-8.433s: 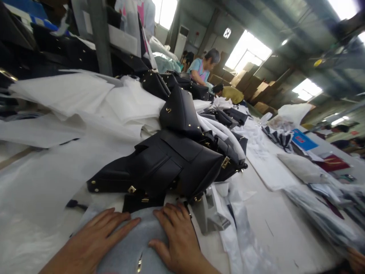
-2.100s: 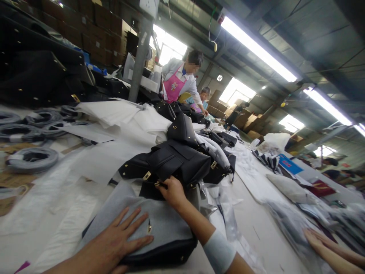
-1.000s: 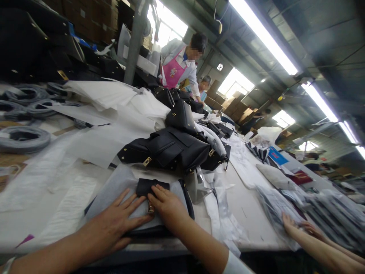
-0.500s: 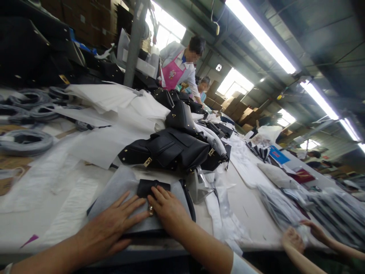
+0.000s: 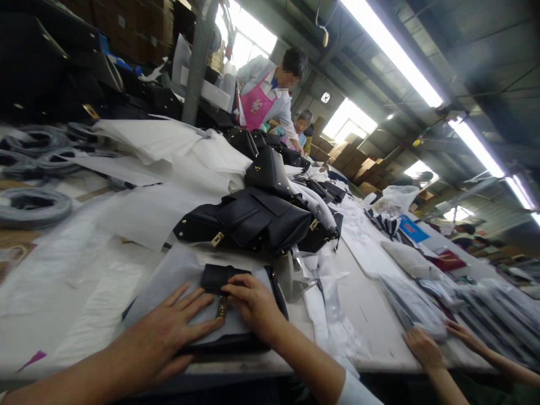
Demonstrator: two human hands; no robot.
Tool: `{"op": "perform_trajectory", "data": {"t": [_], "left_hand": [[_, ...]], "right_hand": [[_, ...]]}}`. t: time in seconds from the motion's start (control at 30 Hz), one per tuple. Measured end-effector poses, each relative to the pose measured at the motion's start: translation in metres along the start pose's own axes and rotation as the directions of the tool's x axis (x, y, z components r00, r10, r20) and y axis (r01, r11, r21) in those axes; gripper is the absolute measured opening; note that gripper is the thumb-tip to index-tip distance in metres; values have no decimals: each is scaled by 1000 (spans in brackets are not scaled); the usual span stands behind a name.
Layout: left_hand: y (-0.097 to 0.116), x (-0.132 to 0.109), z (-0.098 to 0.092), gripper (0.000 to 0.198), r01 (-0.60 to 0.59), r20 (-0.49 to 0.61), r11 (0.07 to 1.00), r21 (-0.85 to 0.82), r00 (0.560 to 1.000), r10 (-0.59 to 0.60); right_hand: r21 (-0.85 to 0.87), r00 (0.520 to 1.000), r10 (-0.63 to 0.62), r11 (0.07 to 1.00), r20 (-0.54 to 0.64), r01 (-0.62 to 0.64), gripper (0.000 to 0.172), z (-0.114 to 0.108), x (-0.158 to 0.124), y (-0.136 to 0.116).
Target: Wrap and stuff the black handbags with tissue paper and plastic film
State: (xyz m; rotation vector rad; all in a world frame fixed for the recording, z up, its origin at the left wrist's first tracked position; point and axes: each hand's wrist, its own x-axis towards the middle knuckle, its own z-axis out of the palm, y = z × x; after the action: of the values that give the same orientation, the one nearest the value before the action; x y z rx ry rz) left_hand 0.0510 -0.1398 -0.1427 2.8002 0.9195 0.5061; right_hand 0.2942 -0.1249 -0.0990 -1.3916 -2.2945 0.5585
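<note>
A black handbag (image 5: 230, 342) lies flat at the table's front edge, mostly covered by a sheet of whitish tissue paper (image 5: 171, 273). Across the paper is a short black flap (image 5: 214, 275), with a gold clasp (image 5: 221, 307) just below it. My left hand (image 5: 162, 329) is spread open on the paper, its fingertips by the flap and its thumb at the clasp. With bent fingers, my right hand (image 5: 258, 308) pinches the lower edge of the flap; its palm side is hidden.
Black handbags (image 5: 253, 219) are heaped behind, beside loose white paper sheets (image 5: 160, 146). Grey coils (image 5: 34, 207) lie at left. Clear plastic wrap (image 5: 329, 320) is to the right, where a co-worker's hands (image 5: 424, 346) hold a plastic-wrapped item (image 5: 415, 304). Another person (image 5: 270, 95) leans over behind.
My right hand has gone from lying flat on the flap to bent fingers pinching its lower edge. My left hand stays spread. The co-worker's nearer hand has moved left.
</note>
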Motion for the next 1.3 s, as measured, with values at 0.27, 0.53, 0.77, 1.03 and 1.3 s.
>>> {"op": "perform_trajectory", "data": {"t": [0.27,0.53,0.77,1.03,1.3], "left_hand": [[-13,4,-8,96,-100,131,993,-65,985,108],[-2,0,1,97,-2,-6,999,-45,1000,1],[-12,4,-5,93,-69,86,991,-116,993,79],[-10,1,-5,95,-67,80,991,-119,994,77],[-8,2,-3,95,-115,79,988,-104,989,123]], "right_hand": [[-256,864,-63,942,500,217,22,-29,49,-13],[-355,808,-110,858,579,372,8,-30,76,-28],[-476,861,-206,761,466,440,12,-28,33,-28],[-443,960,-154,862,234,247,9,-13,7,-16],[-398,984,-99,905,145,150,18,-5,-12,-22]]}}
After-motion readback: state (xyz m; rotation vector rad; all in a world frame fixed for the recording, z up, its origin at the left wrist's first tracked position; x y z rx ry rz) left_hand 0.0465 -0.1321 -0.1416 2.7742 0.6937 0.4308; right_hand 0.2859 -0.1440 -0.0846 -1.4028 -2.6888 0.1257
